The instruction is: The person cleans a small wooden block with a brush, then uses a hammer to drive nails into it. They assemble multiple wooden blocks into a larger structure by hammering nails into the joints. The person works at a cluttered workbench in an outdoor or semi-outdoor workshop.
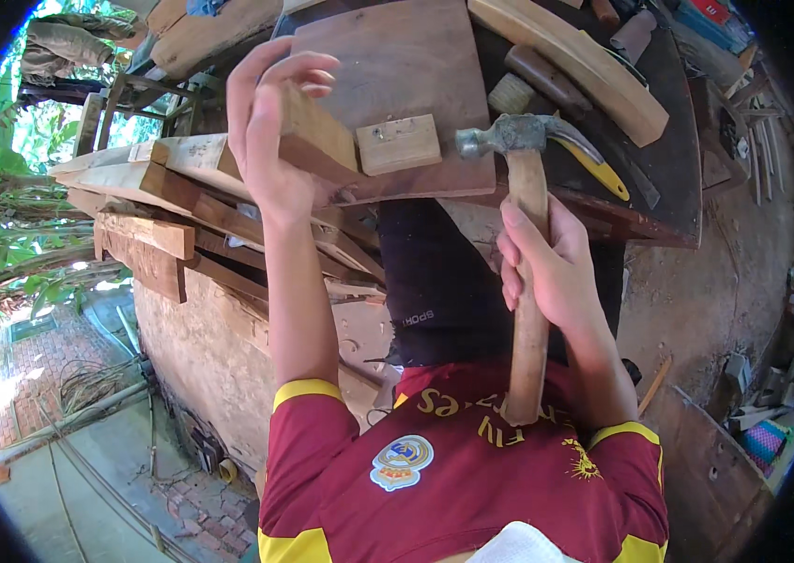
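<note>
My right hand is wrapped round the wooden handle of a claw hammer. The hammer's metal head is raised at the front edge of the workbench, its striking face pointing left and its curved claw right. My left hand lies along the left side of a thick wooden block, its fingers curling past the far end; the contact is partly hidden. Right of that block, a smaller rectangular wood piece with small dark marks on its top rests on a broad wooden board.
On the dark bench top lie a long curved timber, a yellow-handled tool, a brush and a dark wooden tool. Stacked timber juts out at left. A wooden box stands at lower right.
</note>
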`<state>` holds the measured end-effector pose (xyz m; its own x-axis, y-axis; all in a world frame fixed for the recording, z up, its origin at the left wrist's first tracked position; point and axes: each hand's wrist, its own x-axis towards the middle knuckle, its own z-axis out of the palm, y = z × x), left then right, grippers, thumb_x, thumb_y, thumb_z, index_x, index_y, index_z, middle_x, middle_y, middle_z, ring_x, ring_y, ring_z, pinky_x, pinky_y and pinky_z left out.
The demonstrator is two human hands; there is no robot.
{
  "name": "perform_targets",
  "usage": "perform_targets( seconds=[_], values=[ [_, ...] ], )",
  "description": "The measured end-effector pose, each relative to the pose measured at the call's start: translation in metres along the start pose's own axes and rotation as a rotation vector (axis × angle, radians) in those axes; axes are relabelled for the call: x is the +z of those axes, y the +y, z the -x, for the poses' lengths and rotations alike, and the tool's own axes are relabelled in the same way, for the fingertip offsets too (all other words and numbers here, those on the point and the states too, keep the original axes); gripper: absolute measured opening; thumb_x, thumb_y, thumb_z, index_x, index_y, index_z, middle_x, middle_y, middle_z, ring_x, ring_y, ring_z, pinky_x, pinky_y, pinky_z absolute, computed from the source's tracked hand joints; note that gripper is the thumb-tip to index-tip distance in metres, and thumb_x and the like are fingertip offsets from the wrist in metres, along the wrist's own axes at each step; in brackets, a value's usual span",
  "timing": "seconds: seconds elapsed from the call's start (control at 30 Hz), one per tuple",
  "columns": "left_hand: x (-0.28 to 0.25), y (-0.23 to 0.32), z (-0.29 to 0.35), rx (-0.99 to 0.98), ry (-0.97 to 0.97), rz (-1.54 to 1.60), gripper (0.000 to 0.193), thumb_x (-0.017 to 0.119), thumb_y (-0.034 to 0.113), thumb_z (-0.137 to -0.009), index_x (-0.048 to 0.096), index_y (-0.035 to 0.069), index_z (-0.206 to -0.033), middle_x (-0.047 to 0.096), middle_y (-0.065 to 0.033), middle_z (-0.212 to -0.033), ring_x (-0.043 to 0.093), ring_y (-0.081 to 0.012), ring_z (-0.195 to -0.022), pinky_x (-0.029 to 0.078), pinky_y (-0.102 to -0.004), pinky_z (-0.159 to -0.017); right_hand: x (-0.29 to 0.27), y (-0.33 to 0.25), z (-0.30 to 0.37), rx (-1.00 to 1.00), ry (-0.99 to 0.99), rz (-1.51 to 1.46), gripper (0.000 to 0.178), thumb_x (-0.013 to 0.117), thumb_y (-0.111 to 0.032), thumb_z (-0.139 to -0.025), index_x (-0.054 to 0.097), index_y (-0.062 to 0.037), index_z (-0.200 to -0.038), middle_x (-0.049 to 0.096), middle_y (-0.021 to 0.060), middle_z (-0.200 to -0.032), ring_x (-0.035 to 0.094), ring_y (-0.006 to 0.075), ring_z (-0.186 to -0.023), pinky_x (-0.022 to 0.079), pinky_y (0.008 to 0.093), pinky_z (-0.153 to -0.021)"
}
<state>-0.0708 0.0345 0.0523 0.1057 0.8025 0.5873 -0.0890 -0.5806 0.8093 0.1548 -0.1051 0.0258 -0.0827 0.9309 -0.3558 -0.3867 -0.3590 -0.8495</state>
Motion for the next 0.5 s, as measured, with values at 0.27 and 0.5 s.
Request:
perform_targets(
  seconds=[0.27, 0.5],
  values=[
    [-0.001, -0.004, 0.055, 0.101, 0.302, -0.447, 0.092, 0.063, 0.062, -0.084, 0.031, -0.003, -0.142, 0.048, -0.0207, -0.134, 0.049, -0.0291, -0.121, 0.041, -0.0394, -0.098, -0.075, -0.010, 0.048, -0.335, 0.219, 0.250, 0.022, 0.067, -0.012, -0.088, 0.050, -0.0022, -0.099, 0.052, 0.0021, -0.066, 0.050, 0.0102, -0.044, 0.042, 0.0237, -0.041],
    [0.056, 0.034, 0.050, 0.572, 0.329, -0.735, 0.060, 0.068, 0.022, -0.082, 0.039, -0.004, -0.127, 0.048, -0.0248, -0.128, 0.051, -0.0345, -0.117, 0.044, -0.0442, -0.095, -0.200, 0.050, 0.098, -0.466, 0.053, -0.015, 0.023, 0.073, -0.013, -0.078, 0.051, -0.0057, -0.081, 0.052, 0.0031, -0.055, 0.051, 0.0149, -0.048, 0.039, 0.0254, -0.043]
  ],
)
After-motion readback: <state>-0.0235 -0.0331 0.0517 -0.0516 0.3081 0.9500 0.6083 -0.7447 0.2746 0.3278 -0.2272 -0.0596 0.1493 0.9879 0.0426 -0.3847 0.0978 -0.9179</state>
